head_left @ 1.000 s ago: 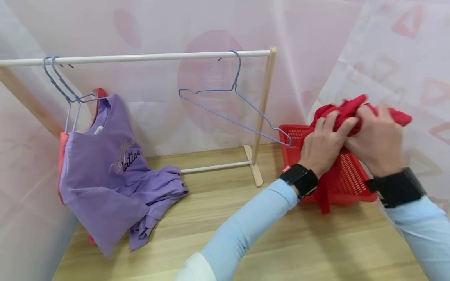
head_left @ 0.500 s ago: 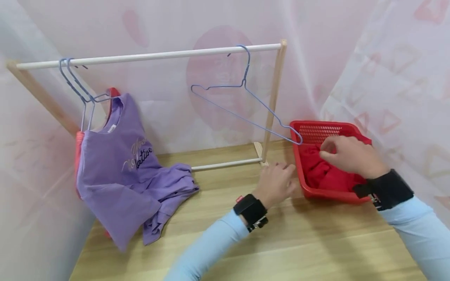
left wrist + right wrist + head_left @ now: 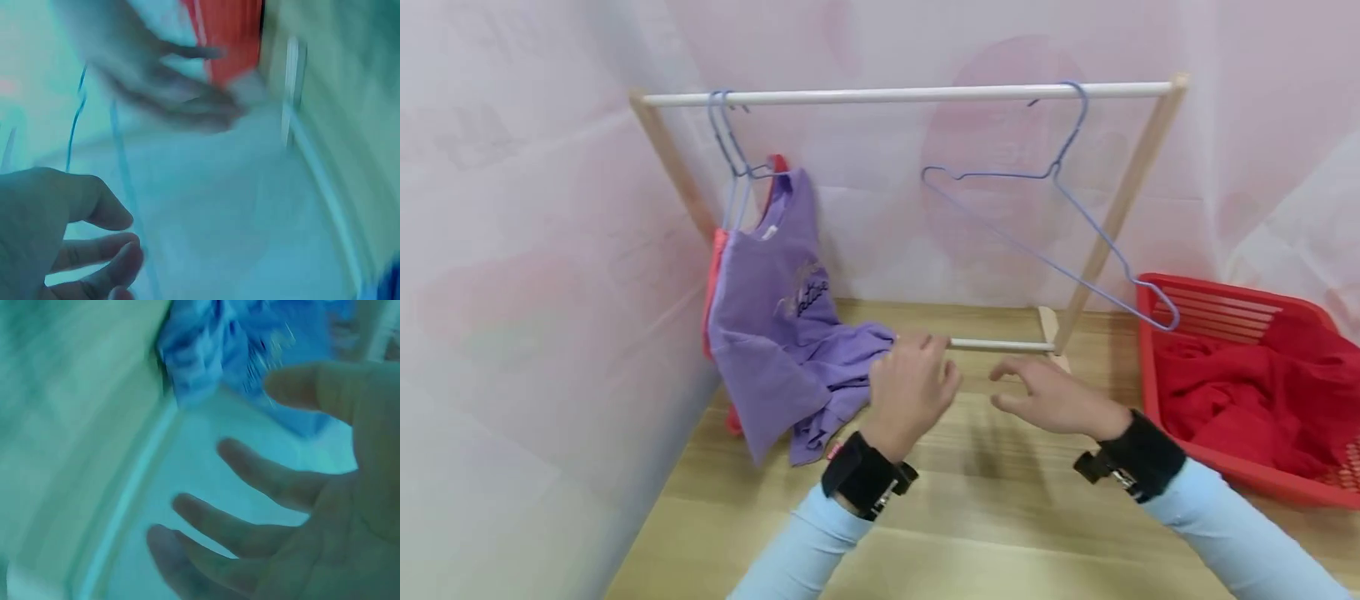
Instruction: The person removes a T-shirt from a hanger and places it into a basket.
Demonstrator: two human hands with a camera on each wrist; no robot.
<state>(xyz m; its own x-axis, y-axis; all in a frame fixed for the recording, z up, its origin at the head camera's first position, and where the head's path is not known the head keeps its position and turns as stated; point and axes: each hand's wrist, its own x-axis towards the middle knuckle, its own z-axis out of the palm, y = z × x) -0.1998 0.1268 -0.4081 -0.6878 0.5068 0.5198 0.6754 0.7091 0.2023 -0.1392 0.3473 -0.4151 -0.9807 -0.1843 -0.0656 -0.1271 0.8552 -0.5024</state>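
Observation:
Both hands hover above the wooden table in front of the rack, holding nothing. My left hand (image 3: 910,387) has loosely bent fingers and overlaps the hem of a purple shirt (image 3: 767,333) in the head view. My right hand (image 3: 1052,396), fingers spread and slightly bent in the right wrist view, is to its right, below a bare blue wire hanger (image 3: 1084,107). The shirt hangs from another wire hanger at the rack's left, a red garment (image 3: 711,300) behind it. Crumpled red cloth (image 3: 1232,408) lies in a red plastic basket (image 3: 1146,375) at the right.
A small clothes rack has a white top rail (image 3: 887,96), a wooden right post (image 3: 1138,175) and a white lower bar (image 3: 1000,343). A pale printed curtain (image 3: 550,275) encloses the back and sides. Light wood tabletop (image 3: 962,517) stretches in front of the hands.
Both hands have let go of the red cloth, which dropped into the basket. They moved left, away from the basket, and the head view turned left.

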